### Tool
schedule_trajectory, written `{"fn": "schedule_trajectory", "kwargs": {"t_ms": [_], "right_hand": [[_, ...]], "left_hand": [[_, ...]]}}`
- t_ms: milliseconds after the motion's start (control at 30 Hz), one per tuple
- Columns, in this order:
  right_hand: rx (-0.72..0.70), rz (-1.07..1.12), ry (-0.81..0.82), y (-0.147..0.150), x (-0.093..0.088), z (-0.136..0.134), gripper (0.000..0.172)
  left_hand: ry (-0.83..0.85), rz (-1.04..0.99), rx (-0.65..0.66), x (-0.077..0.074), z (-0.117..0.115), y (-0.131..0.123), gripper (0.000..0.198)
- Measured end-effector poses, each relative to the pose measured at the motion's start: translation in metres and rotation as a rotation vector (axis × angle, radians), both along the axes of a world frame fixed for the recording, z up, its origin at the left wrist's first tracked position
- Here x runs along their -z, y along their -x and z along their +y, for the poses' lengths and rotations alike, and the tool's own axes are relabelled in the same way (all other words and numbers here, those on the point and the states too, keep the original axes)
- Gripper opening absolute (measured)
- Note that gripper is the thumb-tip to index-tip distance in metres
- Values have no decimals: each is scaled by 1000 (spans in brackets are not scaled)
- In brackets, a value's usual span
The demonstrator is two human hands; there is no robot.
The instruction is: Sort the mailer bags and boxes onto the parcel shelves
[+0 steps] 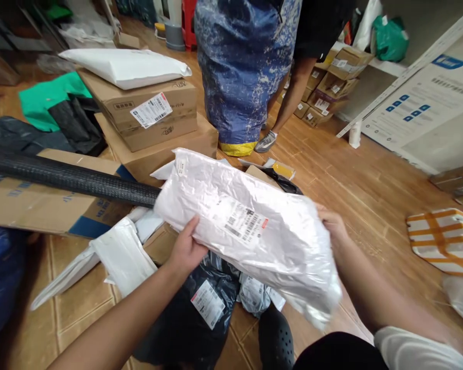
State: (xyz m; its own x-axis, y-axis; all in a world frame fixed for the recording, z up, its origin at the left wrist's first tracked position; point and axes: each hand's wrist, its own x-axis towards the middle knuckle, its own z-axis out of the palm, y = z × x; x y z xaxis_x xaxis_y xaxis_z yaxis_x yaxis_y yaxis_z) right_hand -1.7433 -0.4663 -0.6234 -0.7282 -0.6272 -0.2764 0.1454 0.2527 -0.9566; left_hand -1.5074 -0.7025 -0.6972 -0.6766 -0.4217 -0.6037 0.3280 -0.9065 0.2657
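Between my two hands is a large white plastic parcel, crinkled and shiny, with a barcode label facing up. My left hand grips its near left edge, thumb on top and the other fingers hidden underneath. At the right end, my right hand is closed on the edge, partly hidden by the parcel. Below lie a black plastic parcel with its own label, a grey bag and a white folded parcel. A long black wrapped tube reaches in behind the parcel's left end.
Stacked cartons with a white parcel on top stand at the left. Another person bends behind a tall blue sack. Small boxes are piled beyond, and an orange-taped white package lies on the wooden floor.
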Motion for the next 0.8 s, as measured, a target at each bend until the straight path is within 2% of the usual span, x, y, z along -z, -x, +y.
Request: {"fn": "schedule_trajectory", "kwargs": {"t_ms": [133,267,333,400,467,500,533,567,600,633,700,733,800], "right_hand": [[-59,-111,-45,-9,41,-31,10],[-219,93,-113,-8,69,-45,12],[-356,179,-136,-10,76,-48,12],[-617,132,-153,-20,79,-51,17],[-898,21,-135,-41,84,-55,33],[-982,-2,-106,-55,89,-58,50],[-1006,8,-69,-70,95,-62,68],[-973,43,-35,-85,103,-66,82],[-907,87,-13,-98,111,-71,86],[-832,124,-10,-108,119,-76,80],[-691,175,-46,-117,128,-84,50],[-636,208,-68,-115,127,-86,37],[-518,354,-86,-102,108,-85,23]], "left_hand": [[44,-94,-54,5,-23,-34,30],[50,-155,25,17,-27,-70,39],[72,-173,55,20,-32,-86,48],[125,-178,31,21,-39,-101,58],[195,-203,-19,22,-44,-115,65],[226,-224,-27,22,-44,-121,65],[251,-240,-19,23,-42,-127,65],[270,-250,3,24,-39,-132,65],[287,-256,34,24,-34,-136,65],[304,-257,73,23,-29,-139,64],[352,-254,162,20,-20,-144,60],[391,-259,213,18,-18,-146,55],[527,-275,375,17,-23,-151,46]]}}
